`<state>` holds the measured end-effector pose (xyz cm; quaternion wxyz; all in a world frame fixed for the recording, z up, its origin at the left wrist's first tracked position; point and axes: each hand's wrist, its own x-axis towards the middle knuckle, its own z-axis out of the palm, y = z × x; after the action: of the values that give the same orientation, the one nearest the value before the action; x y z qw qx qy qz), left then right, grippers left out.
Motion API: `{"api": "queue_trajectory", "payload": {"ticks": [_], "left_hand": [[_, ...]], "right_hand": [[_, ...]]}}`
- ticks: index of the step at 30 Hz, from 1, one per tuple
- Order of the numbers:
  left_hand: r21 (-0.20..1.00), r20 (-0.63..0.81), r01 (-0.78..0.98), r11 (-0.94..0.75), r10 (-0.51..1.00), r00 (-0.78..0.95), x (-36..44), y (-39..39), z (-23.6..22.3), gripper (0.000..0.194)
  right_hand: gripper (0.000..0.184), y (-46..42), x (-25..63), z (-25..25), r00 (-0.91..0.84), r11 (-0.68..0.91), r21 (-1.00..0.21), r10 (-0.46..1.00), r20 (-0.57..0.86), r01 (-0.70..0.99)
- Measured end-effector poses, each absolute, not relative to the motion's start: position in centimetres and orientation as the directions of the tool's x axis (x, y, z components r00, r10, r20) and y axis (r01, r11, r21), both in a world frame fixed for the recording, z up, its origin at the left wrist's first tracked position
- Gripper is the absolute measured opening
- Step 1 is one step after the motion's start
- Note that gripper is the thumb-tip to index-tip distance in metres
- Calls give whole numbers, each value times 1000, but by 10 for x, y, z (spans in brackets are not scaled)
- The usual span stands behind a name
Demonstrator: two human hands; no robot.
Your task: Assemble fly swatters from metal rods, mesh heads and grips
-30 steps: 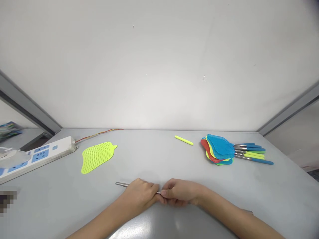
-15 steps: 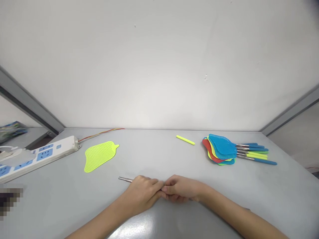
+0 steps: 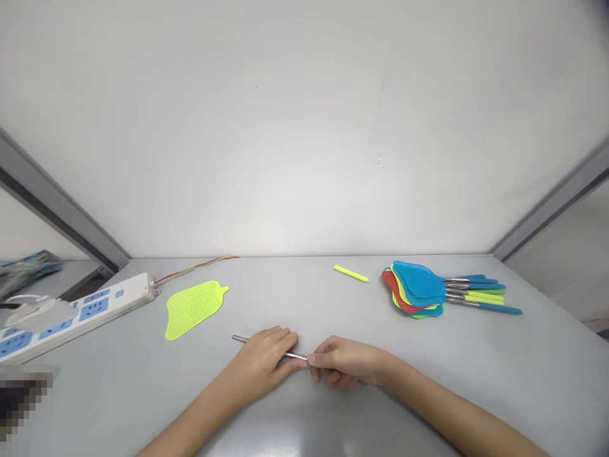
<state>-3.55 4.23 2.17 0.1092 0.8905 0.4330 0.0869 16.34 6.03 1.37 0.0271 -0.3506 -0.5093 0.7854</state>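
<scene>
Low over the front of the table, a thin metal rod (image 3: 295,357) runs between my two hands. My left hand (image 3: 266,357) is closed round its middle, and its left end sticks out beyond the knuckles. At the rod's right end, my right hand (image 3: 340,360) pinches it between thumb and fingers; the tip there is hidden. A yellow perforated fly swatter head (image 3: 195,310) lies flat to the left. Farther back lies a short yellow handle tube (image 3: 351,274), apart from both hands.
At the right lies a pile of fly swatters (image 3: 419,289) in blue, red, yellow and green, handles pointing right. A white power strip (image 3: 114,298) with a plug in it stands at the left. Behind the grey table rises a white wall (image 3: 304,139).
My left hand has shifted left, away from my right fingers, so a stretch of rod now shows between them. The view has tilted slightly up.
</scene>
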Motion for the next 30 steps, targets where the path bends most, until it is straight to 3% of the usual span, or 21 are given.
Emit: {"api": "queue_trajectory", "payload": {"ticks": [17,24,30], "left_hand": [[238,-35,892,-386,914,405,-54,37,32,41],[3,-96,865,-501,861,499,-39,27,20,37],[0,-143,862,-506,854,501,-31,19,18,40]], "right_hand": [[33,62,163,9,-763,-471,-825,392,-513,313],[33,65,167,12,-753,-474,-789,328,-570,391],[37,64,170,17,-718,-443,-770,326,-615,459]]}}
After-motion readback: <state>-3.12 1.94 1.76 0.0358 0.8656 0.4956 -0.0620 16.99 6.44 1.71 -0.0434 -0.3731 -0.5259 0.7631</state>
